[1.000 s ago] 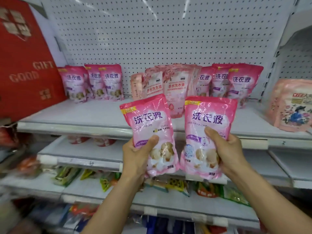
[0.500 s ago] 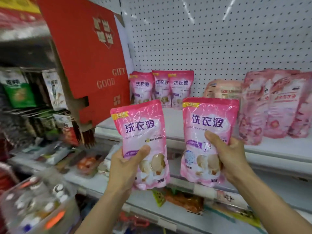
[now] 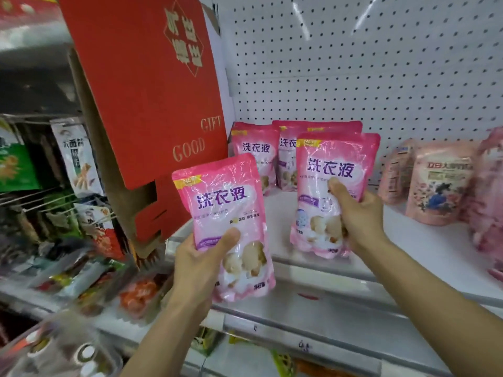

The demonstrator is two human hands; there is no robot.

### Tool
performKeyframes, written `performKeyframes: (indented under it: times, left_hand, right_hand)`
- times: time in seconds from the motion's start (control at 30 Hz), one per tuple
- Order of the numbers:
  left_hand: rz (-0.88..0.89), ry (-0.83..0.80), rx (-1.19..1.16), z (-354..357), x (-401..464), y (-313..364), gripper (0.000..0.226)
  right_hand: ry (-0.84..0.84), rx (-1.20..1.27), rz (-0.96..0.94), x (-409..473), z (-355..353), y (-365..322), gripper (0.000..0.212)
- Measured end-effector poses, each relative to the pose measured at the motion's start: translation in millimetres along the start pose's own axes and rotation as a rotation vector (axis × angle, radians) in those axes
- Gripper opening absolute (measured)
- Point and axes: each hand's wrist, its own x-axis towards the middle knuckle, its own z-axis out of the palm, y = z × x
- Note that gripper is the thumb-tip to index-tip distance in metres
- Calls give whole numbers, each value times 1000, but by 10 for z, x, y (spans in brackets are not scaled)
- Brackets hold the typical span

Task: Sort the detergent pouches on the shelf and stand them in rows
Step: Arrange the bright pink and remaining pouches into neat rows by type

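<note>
We hold two glossy pink pouches: the left hand [image 3: 200,263] grips one pouch [image 3: 224,227] in front of the shelf edge, thumb pressed across its face; the right hand [image 3: 359,216] clasps the second pouch [image 3: 330,191] over the white shelf [image 3: 424,240], thumb on front, fingers curled behind. Three matching pouches [image 3: 254,156] stand upright at the back against the white pegboard [image 3: 367,63]. Several paler pink bags [image 3: 438,183] stand to the right. A red cardboard sign [image 3: 147,85] leans at left.

blurred goods [image 3: 89,278] lower left
</note>
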Motion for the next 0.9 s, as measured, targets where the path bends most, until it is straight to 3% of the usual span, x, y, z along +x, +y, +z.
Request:
performKeyframes:
  times: [0.1, 0.2, 0.43, 0.6, 0.7, 0.77, 0.9]
  left_hand:
    - [3, -3, -5, 80, 295, -32, 34]
    - [-8, 4, -6, 189, 606, -40, 45]
    - [14, -8, -27, 431, 1179, -95, 44]
    - [1, -30, -11, 532, 1437, -169, 44]
    - [-8, -56, -11, 590, 1525, -205, 38]
    - [-14, -77, -7, 620, 1572, -222, 37]
    - [-4, -160, 9, 697, 1644, -221, 40]
  right_hand:
    - [-37, -39, 5, 487, 194, 181, 32]
    - [-42, -52, 30, 906, 370, 385, 38]
    - [-50, -30, 61, 1573, 672, 701, 18]
    - [-155, -96, 41, 1692, 681, 822, 34]
    - [-167, -128, 25, 1694, 655, 776, 31]
    - [-135, -165, -39, 1633, 610, 707, 29]
    - [-5, -388, -355, 1304, 415, 424, 54]
